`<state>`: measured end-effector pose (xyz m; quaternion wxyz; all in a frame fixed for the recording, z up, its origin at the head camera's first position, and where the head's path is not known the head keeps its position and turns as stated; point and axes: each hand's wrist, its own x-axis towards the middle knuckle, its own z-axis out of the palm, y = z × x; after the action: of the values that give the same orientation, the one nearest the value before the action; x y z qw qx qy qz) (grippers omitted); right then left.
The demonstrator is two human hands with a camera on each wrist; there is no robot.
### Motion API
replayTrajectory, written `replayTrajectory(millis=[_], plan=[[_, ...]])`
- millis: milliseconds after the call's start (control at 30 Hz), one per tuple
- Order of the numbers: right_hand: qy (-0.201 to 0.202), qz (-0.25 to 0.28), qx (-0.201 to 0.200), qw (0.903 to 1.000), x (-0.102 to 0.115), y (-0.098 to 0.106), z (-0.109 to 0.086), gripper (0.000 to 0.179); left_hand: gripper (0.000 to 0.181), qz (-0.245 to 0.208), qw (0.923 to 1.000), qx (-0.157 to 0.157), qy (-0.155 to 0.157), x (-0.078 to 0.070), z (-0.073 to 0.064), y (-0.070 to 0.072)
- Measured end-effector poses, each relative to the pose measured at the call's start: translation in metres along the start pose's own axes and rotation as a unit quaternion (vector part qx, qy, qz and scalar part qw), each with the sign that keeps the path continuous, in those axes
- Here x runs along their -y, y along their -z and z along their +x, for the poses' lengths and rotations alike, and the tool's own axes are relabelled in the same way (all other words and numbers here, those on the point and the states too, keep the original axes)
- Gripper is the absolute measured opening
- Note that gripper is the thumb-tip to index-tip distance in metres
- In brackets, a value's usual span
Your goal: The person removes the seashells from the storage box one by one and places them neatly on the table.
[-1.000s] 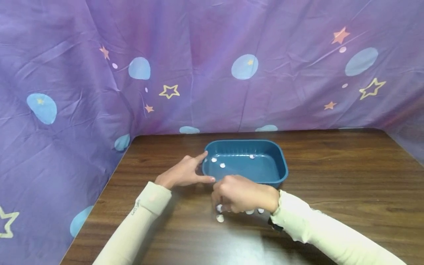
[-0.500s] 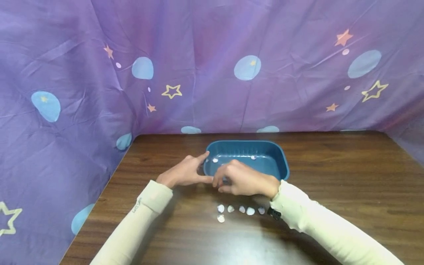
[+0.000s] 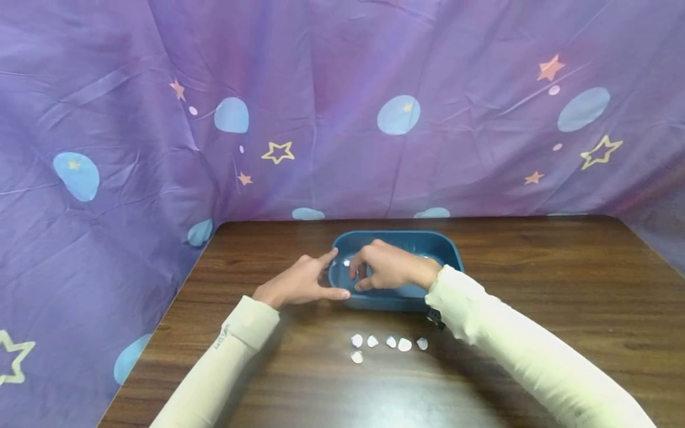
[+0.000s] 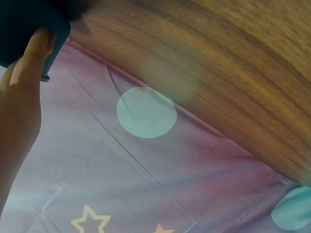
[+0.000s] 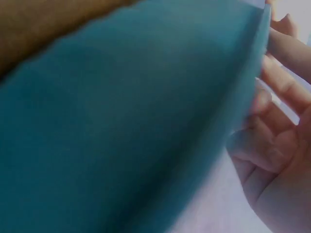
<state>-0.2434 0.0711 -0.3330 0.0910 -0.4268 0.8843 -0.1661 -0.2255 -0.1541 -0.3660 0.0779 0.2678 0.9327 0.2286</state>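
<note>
Moved since the earlier frames, from the near side of the blue basin (image 3: 393, 304) to over its inside, is the right hand (image 3: 387, 267). At the basin's left end, the left hand (image 3: 299, 282) is kept in place, its thumb and forefinger spread wide at the rim. Inside the basin, near that end, a white shell (image 3: 346, 263) is seen just beside the right fingertips. On the near side of the basin, six small shells (image 3: 405, 345) are laid on the wooden table (image 3: 535, 267): five in a rough row, one just nearer than the leftmost. Over the basin, the right fingers are bent, with a narrow gap to the thumb; whether anything is held there cannot be told. Behind the basin, a purple curtain (image 3: 342, 160) is hung.
</note>
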Motion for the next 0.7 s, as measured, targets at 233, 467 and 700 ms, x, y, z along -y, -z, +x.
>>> replayTrajectory(millis=[233, 467, 700], plan=[[-0.047, -0.068, 0.074, 0.9938, 0.003, 0.014, 0.021, 0.028, 0.102, -0.001, 1.0000, -0.003, -0.008, 0.002, 0.001, 0.001], [-0.077, -0.111, 0.141, 0.9807, 0.002, 0.023, 0.041, 0.035, 0.102, -0.008, 0.9999, 0.000, -0.012, 0.003, 0.001, 0.001], [-0.082, -0.136, 0.154, 0.9752, -0.005, 0.025, 0.055, 0.025, 0.103, 0.006, 1.0000, 0.001, -0.007, 0.003, 0.001, 0.002]])
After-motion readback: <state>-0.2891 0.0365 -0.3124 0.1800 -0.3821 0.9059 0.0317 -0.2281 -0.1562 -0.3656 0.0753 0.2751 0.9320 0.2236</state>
